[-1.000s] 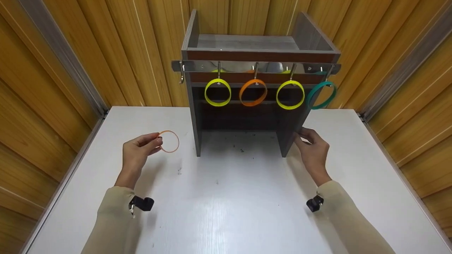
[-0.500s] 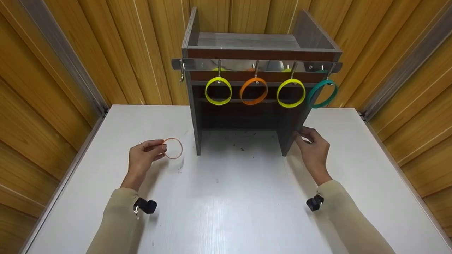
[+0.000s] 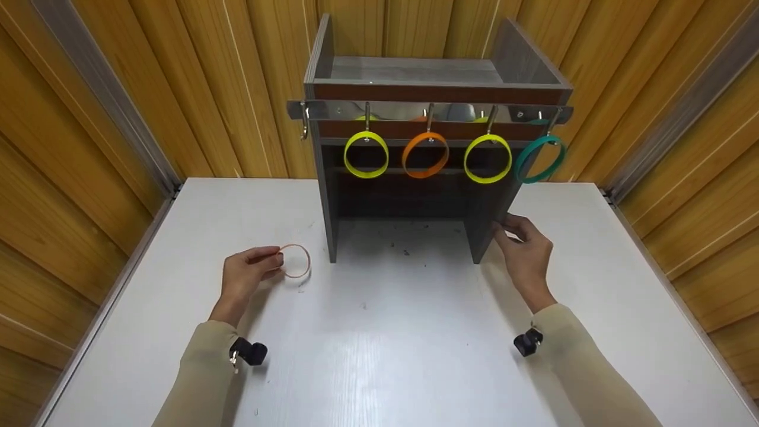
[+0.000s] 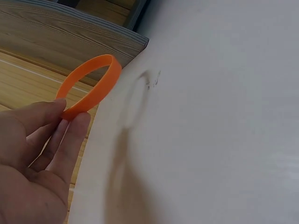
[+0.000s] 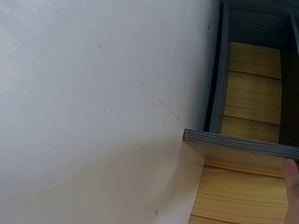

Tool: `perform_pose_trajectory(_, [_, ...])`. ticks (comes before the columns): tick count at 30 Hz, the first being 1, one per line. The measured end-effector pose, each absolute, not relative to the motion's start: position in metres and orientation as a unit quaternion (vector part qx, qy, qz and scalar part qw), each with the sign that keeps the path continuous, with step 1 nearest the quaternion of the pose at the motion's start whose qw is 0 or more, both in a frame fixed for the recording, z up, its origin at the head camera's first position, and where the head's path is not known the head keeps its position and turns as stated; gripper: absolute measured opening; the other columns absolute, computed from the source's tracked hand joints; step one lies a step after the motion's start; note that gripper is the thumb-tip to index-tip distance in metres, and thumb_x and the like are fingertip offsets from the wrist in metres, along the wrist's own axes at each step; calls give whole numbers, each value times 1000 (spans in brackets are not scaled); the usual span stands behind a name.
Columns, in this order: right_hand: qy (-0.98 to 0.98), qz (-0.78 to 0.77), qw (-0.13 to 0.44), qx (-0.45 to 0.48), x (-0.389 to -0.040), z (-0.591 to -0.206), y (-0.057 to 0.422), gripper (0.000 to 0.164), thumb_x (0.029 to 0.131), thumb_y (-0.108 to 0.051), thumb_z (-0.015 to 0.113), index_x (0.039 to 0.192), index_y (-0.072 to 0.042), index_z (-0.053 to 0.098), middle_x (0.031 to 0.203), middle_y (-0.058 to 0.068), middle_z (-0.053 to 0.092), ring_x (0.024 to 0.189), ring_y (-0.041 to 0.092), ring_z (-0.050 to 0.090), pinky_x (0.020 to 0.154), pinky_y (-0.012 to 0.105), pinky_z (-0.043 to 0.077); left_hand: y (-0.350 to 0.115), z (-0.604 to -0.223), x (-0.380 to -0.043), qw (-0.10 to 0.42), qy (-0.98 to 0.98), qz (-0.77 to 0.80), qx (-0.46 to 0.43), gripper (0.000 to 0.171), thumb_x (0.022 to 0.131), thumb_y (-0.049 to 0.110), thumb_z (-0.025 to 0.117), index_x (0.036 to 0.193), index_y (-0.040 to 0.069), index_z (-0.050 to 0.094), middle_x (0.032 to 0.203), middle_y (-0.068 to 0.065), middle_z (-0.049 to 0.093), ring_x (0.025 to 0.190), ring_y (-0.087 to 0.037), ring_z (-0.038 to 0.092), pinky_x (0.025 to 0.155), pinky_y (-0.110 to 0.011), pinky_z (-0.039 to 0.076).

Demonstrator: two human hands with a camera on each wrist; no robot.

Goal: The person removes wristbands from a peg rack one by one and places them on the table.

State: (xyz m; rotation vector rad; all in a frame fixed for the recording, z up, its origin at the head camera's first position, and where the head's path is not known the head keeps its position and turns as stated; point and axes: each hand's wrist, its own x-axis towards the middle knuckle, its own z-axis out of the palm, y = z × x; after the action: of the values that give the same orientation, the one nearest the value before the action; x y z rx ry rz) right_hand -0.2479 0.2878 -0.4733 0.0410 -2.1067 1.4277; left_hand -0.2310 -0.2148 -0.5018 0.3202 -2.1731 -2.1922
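Thumb and fingers of the left hand (image 3: 242, 275) pinch an orange ring (image 4: 99, 91) above the table (image 3: 403, 344), a light hold probably best preserving its roundness, while the right hand (image 3: 528, 252) touches the shelf (image 3: 439, 93), grip unclear.

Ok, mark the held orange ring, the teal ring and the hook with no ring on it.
Orange ring (image 4: 99, 90): left wrist view, outer face of its band.
Teal ring (image 3: 535, 179): head view, bottom of its band.
Bare hook (image 3: 305, 121): head view, about midway down its length.
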Motion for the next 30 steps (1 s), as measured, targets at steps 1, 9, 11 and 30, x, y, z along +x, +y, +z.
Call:
perform_pose_trajectory(1, [-791, 537, 293, 16, -248, -473, 288, 21, 97, -10, 80, 115, -1, 77, 111, 8, 78, 98, 4, 71, 84, 17, 59, -215, -502, -231, 17, -701, -705, 104, 34, 96, -3, 77, 127, -14, 68, 121, -23, 71, 95, -17, 77, 92, -34, 62])
perform_pose_trajectory(9, [-794, 536, 288, 6, -247, -473, 288, 22, 98, -13, 80, 117, -3, 78, 111, 8, 78, 98, 5, 72, 84, 18, 58, -215, -508, -232, 6, -720, -685, 109, 35, 96, 0, 78, 127, -13, 69, 114, -18, 75, 91, -17, 77, 86, -30, 63])
perform_pose_trajectory(11, [-793, 537, 287, 0, -248, -472, 288, 22, 98, -13, 80, 117, -3, 78, 111, 9, 78, 97, 3, 72, 83, 18, 58, -215, -510, -232, 6, -722, -683, 109, 33, 97, 0, 77, 126, -13, 69, 110, -17, 75, 90, -19, 78, 85, -30, 64])
perform_pose_trajectory(30, [-792, 529, 304, 7, -226, -442, 265, 20, 95, 5, 76, 114, 10, 73, 109, 24, 76, 91, -3, 68, 79, 11, 55, -216, -523, -231, 21, -808, -579, 108, 24, 96, 4, 79, 118, -6, 77, 110, -17, 75, 91, -14, 71, 76, -17, 60])
